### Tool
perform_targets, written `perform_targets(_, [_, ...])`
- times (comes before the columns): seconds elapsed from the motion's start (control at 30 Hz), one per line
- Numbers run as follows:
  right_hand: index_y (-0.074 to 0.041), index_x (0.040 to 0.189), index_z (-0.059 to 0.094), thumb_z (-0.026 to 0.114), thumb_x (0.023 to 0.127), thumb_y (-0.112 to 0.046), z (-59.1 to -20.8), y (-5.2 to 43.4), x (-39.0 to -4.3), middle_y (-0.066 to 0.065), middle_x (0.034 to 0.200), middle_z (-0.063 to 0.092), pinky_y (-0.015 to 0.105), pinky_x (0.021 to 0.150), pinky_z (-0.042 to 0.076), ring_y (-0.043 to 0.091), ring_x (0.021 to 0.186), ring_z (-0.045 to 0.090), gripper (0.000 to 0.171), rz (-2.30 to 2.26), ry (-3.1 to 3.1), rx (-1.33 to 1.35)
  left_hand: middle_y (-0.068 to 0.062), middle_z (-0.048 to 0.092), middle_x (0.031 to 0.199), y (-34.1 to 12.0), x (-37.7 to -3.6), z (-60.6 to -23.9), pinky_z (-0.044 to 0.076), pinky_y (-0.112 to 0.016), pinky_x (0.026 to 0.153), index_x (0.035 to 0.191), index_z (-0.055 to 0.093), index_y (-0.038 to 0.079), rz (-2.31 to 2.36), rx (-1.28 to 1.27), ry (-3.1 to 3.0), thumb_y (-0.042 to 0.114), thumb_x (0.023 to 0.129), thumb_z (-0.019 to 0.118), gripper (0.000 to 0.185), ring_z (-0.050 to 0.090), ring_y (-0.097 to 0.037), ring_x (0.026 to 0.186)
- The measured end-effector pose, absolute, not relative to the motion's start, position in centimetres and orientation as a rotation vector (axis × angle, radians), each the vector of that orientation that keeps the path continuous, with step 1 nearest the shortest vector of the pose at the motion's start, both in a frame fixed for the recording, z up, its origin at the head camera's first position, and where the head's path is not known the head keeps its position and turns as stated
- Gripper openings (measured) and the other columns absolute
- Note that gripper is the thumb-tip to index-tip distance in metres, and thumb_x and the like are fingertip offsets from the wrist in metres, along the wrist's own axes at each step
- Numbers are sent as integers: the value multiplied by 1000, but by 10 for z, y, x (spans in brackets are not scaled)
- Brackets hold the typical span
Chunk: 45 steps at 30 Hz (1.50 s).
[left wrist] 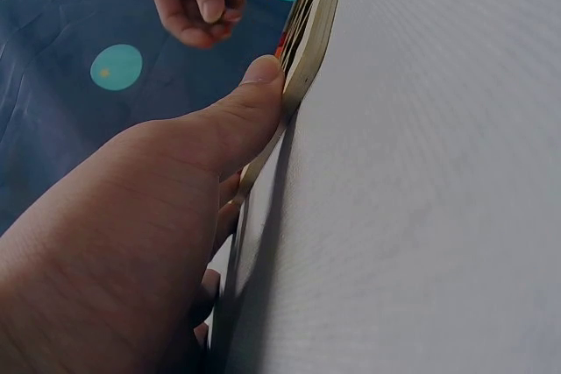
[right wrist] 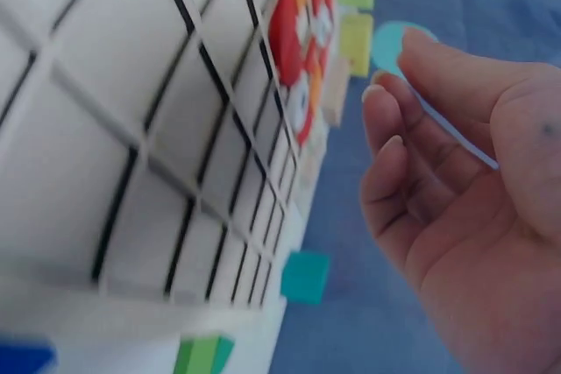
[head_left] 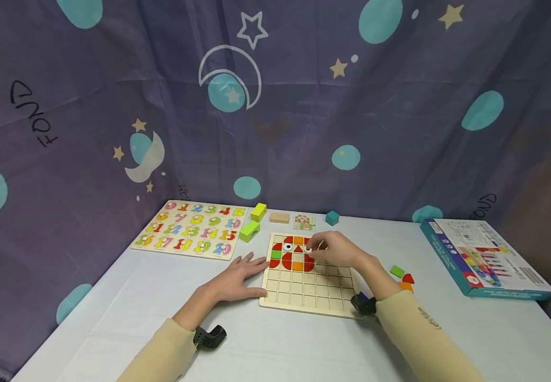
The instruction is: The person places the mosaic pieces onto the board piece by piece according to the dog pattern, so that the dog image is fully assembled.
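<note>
The right hand (head_left: 334, 248) hangs just over the top rows of the grid board (head_left: 309, 289), with its fingers curled close as if pinching a small piece; I cannot tell what it holds. Right under its fingertips sit the red and orange pieces (head_left: 294, 254), packed into the far left corner. Toward the person from this hand, the squares lie bare, so there is lots of room. The left hand (head_left: 237, 278) lies flat with straight fingers on the table (head_left: 275, 345), thumb pressing the board's left edge (left wrist: 302, 67). Loose pieces (head_left: 401, 278) wait on the right hand's outer side, nearer it than the left
</note>
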State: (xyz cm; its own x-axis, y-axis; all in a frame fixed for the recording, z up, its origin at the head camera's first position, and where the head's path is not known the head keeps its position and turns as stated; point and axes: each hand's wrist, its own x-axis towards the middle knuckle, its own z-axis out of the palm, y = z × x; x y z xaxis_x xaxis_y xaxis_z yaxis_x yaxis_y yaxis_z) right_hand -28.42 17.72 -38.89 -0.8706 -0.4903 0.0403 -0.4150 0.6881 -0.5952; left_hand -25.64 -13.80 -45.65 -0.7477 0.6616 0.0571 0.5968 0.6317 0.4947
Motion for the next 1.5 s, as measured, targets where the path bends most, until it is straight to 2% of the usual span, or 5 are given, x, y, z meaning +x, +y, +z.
perform_targets(0.27, [-3,107,71,72,94,-9,-385,214,-270,0,94,65,34,74,52,20,85,60,15,-966,2778,-680,-8,36,160,-139,-257,-457,10,-60,119,154,44,13,754,1075,2723,55,92,67,78,15,-40,151])
perform_targets(0.43, [-4,109,71,73,94,-11,-385,237,-259,1,95,65,33,69,53,21,86,60,17,-983,2788,-636,-7,36,160,-139,-256,-456,9,-60,119,154,44,13,753,1070,2725,54,92,67,78,14,-39,151])
perform_targets(0.7, [-3,113,71,73,94,-15,-387,278,-238,1,102,67,31,78,55,21,91,61,23,-977,2833,-516,-8,36,160,-138,-256,-456,9,-60,119,154,44,13,761,1082,2723,55,92,67,78,14,-40,151])
perform_targets(1.07, [-1,114,69,74,93,-16,-399,329,-210,4,99,66,25,70,56,23,88,60,27,-1002,2794,-425,-7,36,160,-138,-256,-458,9,-59,119,155,44,14,747,1061,2724,56,92,67,79,14,-39,151])
perform_targets(1.5, [-1,111,71,75,90,-8,-415,366,-205,5,100,65,23,70,53,24,88,56,23,-932,2823,-437,-7,35,160,-138,-256,-457,9,-59,119,155,43,14,742,1072,2727,57,92,66,79,14,-40,151])
